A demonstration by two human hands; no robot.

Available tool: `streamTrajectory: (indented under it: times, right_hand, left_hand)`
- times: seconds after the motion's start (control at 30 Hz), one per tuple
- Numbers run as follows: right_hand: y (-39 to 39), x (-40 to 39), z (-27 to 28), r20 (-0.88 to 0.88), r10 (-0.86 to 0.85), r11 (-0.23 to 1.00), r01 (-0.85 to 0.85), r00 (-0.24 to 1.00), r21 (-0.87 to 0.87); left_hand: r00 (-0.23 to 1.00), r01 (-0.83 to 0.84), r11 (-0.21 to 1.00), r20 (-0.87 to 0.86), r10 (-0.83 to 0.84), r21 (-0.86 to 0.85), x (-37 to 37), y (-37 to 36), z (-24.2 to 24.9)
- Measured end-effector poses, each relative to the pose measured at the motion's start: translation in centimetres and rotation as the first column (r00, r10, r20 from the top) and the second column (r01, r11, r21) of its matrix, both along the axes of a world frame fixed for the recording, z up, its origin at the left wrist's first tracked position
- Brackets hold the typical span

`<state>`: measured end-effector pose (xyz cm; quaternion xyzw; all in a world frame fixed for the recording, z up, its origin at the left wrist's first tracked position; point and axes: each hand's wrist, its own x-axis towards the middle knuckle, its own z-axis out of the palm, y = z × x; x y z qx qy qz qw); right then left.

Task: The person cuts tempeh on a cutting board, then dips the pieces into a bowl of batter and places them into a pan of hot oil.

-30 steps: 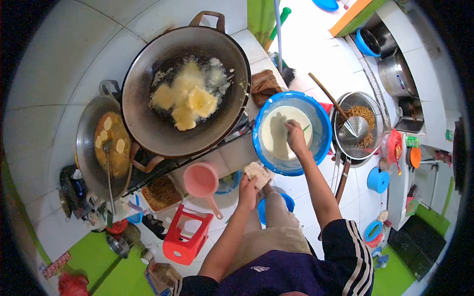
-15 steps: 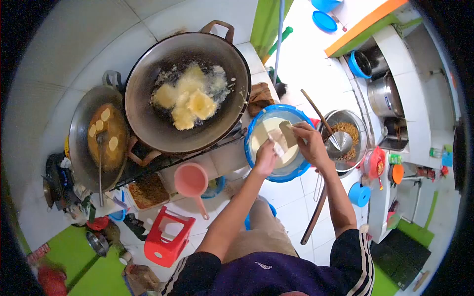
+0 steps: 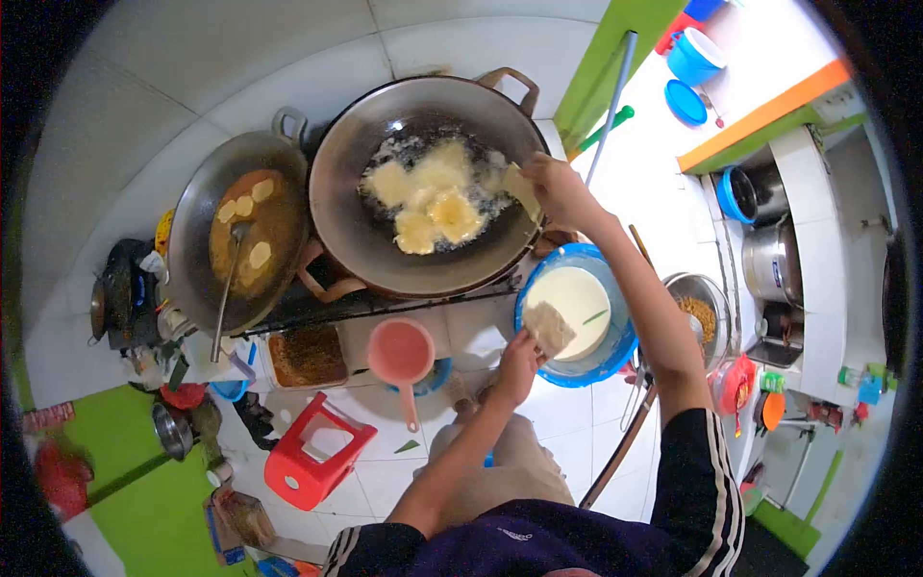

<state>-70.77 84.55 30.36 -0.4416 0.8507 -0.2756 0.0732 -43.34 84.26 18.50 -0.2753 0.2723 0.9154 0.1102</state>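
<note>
My right hand (image 3: 558,192) is at the right rim of the large wok (image 3: 336,163), its fingers closed on a batter-coated slice (image 3: 522,189) that hangs over the inner wall. Several pale yellow pieces (image 3: 433,197) lie in bubbling oil at the wok's centre. My left hand (image 3: 520,365) pinches a pale, flat slice (image 3: 550,330) above the near left edge of the blue basin (image 3: 577,376). Cream-coloured batter (image 3: 572,293) fills part of that basin, with a green strip visible on it.
A smaller wok (image 3: 185,260) with brown liquid, pale pieces and a ladle (image 3: 227,288) stands on the left. Nearer are a pink dipper (image 3: 401,352), a tray of brown food (image 3: 308,357) and a red stool (image 3: 312,457). At right sits a strainer pot (image 3: 716,361).
My right hand has moved from above the basin to the large wok's rim with a coated slice. My left hand has shifted to the basin's near left edge. The view has shifted too.
</note>
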Motion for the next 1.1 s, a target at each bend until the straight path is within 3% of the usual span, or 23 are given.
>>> streamTrajectory:
  times: [0.1, 0.17, 0.2, 0.23, 0.3, 0.37, 0.43, 0.47, 0.53, 0.6, 0.63, 0.7, 0.77, 0.87, 0.9, 0.93, 1.0, 1.03, 1.1]
  right_hand:
    - [-4.2, -3.7, -6.8, -0.041, -0.01, 0.989, 0.016, 0.999, 0.15]
    - [-5.6, -4.0, -7.3, -0.019, -0.065, 0.972, 0.068, 0.998, 0.225]
    - [-5.5, -3.8, -7.0, -0.035, -0.099, 0.989, 0.102, 0.994, 0.104]
    - [-4.9, -3.2, -6.7, -0.044, -0.135, 0.991, 0.134, 0.99, -0.014]
    - [-2.8, -1.4, -4.9, -0.014, -0.178, 0.965, 0.172, 0.984, -0.197]
    - [0.6, 2.7, -2.8, 0.151, -0.255, 0.936, 0.283, 0.955, -0.21]
    - [5.1, 6.5, -4.5, 0.384, -0.223, 0.897, 0.343, 0.896, -0.278]
    - [7.4, 8.7, -5.6, 0.449, -0.234, 0.914, 0.352, 0.862, -0.199]
    - [11.0, 12.4, -8.8, 0.556, -0.305, 0.914, 0.402, 0.773, -0.058]
    - [12.3, 15.5, -9.3, 0.751, -0.305, 0.866, 0.498, 0.586, -0.037]
    - [12.6, 16.0, -9.8, 0.805, -0.288, 0.839, 0.543, 0.518, -0.049]
    - [13.5, 16.8, -11.0, 0.897, -0.233, 0.775, 0.629, 0.375, -0.062]
    - [14.6, 16.6, -12.2, 0.892, -0.252, 0.734, 0.675, 0.375, -0.076]
    - [15.3, 15.0, -13.8, 0.885, -0.264, 0.666, 0.736, 0.384, -0.12]
    - [15.9, 14.3, -16.3, 0.873, -0.288, 0.655, 0.746, 0.394, -0.121]
    - [16.5, 13.8, -19.0, 0.861, -0.31, 0.645, 0.755, 0.403, -0.12]
    - [18.0, 13.5, -25.0, 0.425, -0.655, 0.682, 0.731, 0.625, -0.022]
    - [18.3, 13.3, -27.1, 0.135, -0.728, 0.682, 0.731, 0.672, 0.034]
    - [17.8, 13.0, -29.3, 0.369, -0.728, 0.631, 0.775, 0.578, 0.03]
  left_hand:
    - [0.989, 0.113, 0.956, -0.065, -0.135, -0.271, 2.7, 0.4, -0.5]
    - [0.985, 0.137, 0.924, -0.046, -0.164, -0.357, 4.2, 0.4, -1.1]
    - [0.984, 0.151, 0.906, -0.032, -0.178, -0.395, 4.8, 0.3, -1.3]
    - [0.966, 0.184, 0.766, -0.03, -0.257, -0.616, 5.3, 0.1, -1.0]
    - [0.99, 0.109, 0.897, -0.034, -0.137, -0.429, 5.5, 0.0, -2.5]
    - [0.999, 0.041, 0.972, -0.007, -0.044, -0.23, 4.6, -0.6, -1.8]
    - [0.992, -0.031, 0.995, 0.121, 0.042, -0.098, 3.0, -1.1, -0.9]
    - [0.979, -0.067, 0.997, 0.193, 0.073, -0.035, 2.5, -1.0, -0.8]
    - [0.991, -0.043, 0.992, 0.122, 0.057, -0.115, 1.2, -0.6, -1.1]
    - [0.995, 0.042, 0.97, 0.095, -0.02, -0.239, -0.3, -0.4, -0.4]
    - [0.993, 0.104, 0.922, -0.005, -0.114, -0.373, -0.7, -0.2, -0.9]
    - [0.994, 0.112, 0.954, 0.043, -0.104, -0.278, -1.9, 0.2, -0.1]
    - [0.998, 0.067, 0.984, 0.027, -0.063, -0.167, -3.1, 1.0, -0.2]
    - [0.974, -0.036, 0.927, -0.222, -0.051, -0.373, -4.1, 1.8, -1.7]
    - [0.998, 0.013, 0.846, -0.039, -0.04, -0.533, -3.6, 1.9, -3.0]
    - [0.999, 0.045, 0.846, 0.014, -0.044, -0.531, -2.9, 1.7, -3.6]
    - [0.992, 0.103, 0.848, 0.111, -0.052, -0.521, -1.4, 0.7, -4.2]
    - [0.992, 0.091, 0.865, 0.121, -0.035, -0.494, -0.1, 0.3, -4.5]
    - [0.978, 0.146, 0.868, 0.199, -0.056, -0.474, 2.0, -0.3, -4.2]
